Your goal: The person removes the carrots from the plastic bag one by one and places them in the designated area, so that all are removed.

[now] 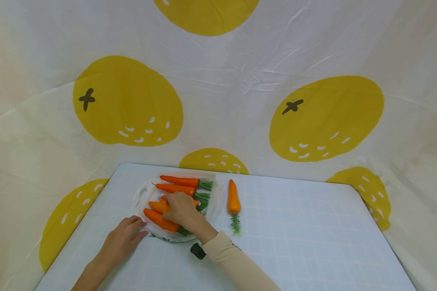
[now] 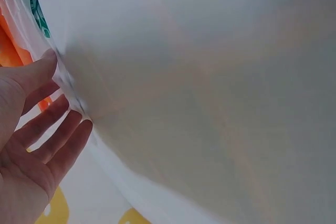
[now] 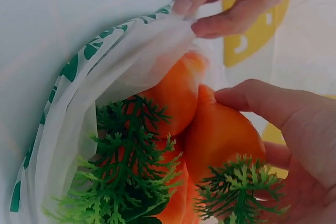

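Several orange carrots with green tops, one of them (image 1: 182,180) at the far side, lie on a thin white plastic bag (image 1: 140,196) over a round plate with a green leaf-patterned rim (image 3: 89,51). My right hand (image 1: 182,208) reaches over the pile and grips a plump carrot (image 3: 226,135), thumb on its near side and fingers behind it. At the left front edge, my left hand (image 1: 125,234) pinches the plastic bag at the rim between thumb and index finger. The other fingers of the left hand (image 2: 47,129) are loosely spread.
A single carrot (image 1: 234,198) with a feathery green top lies on the table right of the plate. The pale checked tabletop (image 1: 306,234) stretches to the right. A white cloth with large yellow fruit prints (image 1: 225,101) hangs behind the table and around its sides.
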The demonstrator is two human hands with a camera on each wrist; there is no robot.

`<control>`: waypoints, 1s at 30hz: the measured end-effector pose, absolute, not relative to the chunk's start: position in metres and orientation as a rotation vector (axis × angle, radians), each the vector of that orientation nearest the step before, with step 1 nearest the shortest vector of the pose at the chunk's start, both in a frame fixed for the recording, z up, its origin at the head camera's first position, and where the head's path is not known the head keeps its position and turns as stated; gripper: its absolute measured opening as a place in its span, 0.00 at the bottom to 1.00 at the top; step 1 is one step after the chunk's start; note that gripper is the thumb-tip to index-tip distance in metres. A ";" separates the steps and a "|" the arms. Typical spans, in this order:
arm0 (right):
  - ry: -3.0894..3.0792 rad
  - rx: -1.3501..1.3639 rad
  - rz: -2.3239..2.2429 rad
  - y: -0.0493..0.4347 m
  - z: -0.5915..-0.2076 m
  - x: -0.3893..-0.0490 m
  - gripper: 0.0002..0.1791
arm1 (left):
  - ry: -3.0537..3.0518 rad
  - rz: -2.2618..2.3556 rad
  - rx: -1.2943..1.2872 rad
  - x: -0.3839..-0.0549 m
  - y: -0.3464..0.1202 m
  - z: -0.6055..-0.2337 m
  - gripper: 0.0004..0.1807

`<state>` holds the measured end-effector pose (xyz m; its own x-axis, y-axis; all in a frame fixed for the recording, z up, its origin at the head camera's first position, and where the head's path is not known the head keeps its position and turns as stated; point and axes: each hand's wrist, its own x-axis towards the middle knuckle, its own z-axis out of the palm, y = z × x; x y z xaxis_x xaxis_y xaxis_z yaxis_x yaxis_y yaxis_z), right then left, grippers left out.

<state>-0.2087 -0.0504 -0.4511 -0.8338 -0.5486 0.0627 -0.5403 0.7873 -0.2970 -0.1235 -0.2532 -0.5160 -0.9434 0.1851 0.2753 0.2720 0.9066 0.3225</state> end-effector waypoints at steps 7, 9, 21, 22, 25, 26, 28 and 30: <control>2.888 -0.780 -0.534 -0.048 -0.447 -0.208 0.14 | -2.873 -0.541 -0.313 -0.123 -0.252 -0.513 0.12; 2.860 -0.743 -0.560 -0.046 -0.445 -0.208 0.13 | -2.877 -0.547 -0.312 -0.123 -0.252 -0.513 0.12; 2.776 -0.705 -0.512 -0.038 -0.434 -0.209 0.13 | -2.878 -0.555 -0.310 -0.124 -0.253 -0.514 0.12; 2.771 -0.706 -0.504 -0.038 -0.433 -0.209 0.14 | -2.878 -0.553 -0.308 -0.124 -0.253 -0.514 0.12; 2.749 -0.709 -0.483 -0.037 -0.431 -0.208 0.15 | -2.873 -0.549 -0.306 -0.123 -0.252 -0.513 0.11; 2.737 -0.708 -0.476 -0.036 -0.431 -0.207 0.15 | -2.871 -0.552 -0.308 -0.123 -0.252 -0.513 0.11; 2.722 -0.705 -0.468 -0.036 -0.429 -0.206 0.16 | -2.878 -0.551 -0.306 -0.123 -0.251 -0.513 0.12; 2.717 -0.706 -0.442 -0.035 -0.428 -0.205 0.18 | -2.893 -0.556 -0.303 -0.123 -0.251 -0.512 0.12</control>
